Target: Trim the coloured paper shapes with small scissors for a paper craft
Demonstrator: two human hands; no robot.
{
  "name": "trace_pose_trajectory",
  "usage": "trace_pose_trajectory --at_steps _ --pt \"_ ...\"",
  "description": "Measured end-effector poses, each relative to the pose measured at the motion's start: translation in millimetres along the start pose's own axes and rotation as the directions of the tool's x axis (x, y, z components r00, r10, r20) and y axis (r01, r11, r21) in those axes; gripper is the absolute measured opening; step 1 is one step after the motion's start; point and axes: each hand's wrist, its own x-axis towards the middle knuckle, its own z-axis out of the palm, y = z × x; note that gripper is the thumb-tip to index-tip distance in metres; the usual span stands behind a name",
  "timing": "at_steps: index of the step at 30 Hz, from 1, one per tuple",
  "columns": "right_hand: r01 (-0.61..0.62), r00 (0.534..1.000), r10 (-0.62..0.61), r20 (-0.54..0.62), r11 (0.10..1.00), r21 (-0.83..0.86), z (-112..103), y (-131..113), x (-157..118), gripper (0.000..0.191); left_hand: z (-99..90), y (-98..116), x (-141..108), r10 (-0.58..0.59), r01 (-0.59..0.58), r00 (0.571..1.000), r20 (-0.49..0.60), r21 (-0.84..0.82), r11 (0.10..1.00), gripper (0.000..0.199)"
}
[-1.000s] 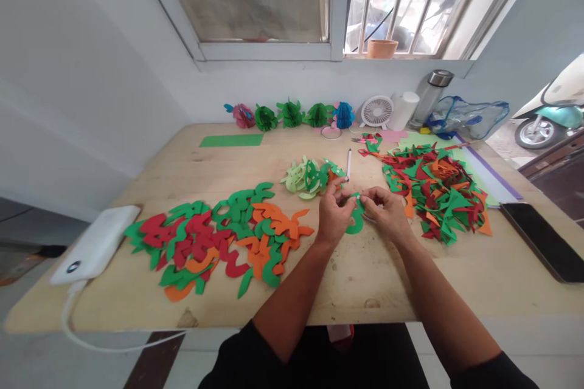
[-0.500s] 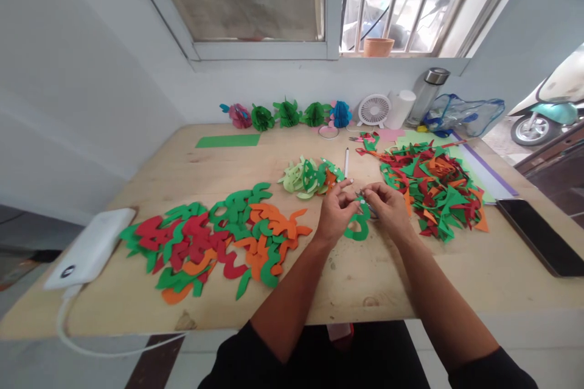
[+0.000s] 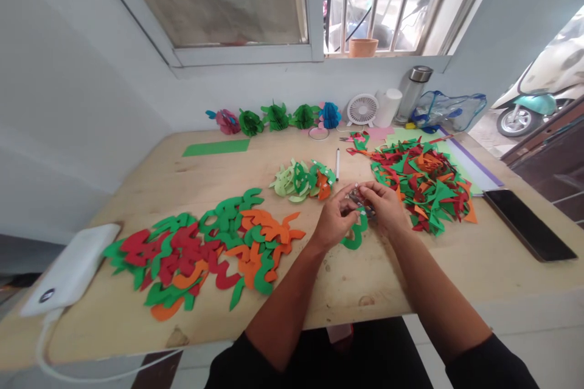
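Note:
My left hand (image 3: pixel 336 217) and my right hand (image 3: pixel 384 205) meet over the middle of the table, thumbs and fingers pinched close together. Something small and whitish shows between the fingertips, too small to name. A curved green paper piece (image 3: pixel 354 237) lies just below the fingers, partly hidden by my left hand. Grey metal, perhaps scissors, shows between the hands beside my right fingers. Behind my left hand is a small heap of pale green, green and orange cutouts (image 3: pixel 298 179). A white pen (image 3: pixel 337 164) lies beyond the hands.
Wavy red, green and orange cutouts (image 3: pixel 228 216) spread at the left, near a white power bank (image 3: pixel 70 267). Pointed paper scraps (image 3: pixel 422 179) are piled at the right, beside a phone (image 3: pixel 529 225). Paper figures, a small fan (image 3: pixel 362 110) and a bottle (image 3: pixel 413 94) line the wall.
The view has turned, so the table contents appear shifted left. My fingertips have drawn closer together, and the green piece beneath them shows at a different angle.

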Motion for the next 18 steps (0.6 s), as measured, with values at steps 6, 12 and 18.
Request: trace_pose_trajectory --at_steps 6,12,18 --pt "-0.012 1.0 0.013 -0.026 0.998 0.054 0.0 -0.7 0.0 0.025 -0.7 -3.3 0.2 0.033 -0.034 0.999 0.015 0.085 0.996 0.064" --pt "0.086 0.996 -0.086 -0.032 0.996 0.0 -1.9 2.8 1.9 0.023 -0.4 -3.5 -0.4 0.018 -0.022 1.0 0.023 0.17 0.985 0.065" --pt "0.282 0.957 -0.291 -0.001 0.928 -0.244 -4.6 3.9 2.8 0.013 -1.0 -7.3 0.4 0.041 -0.045 0.999 0.024 0.2 0.979 0.062"
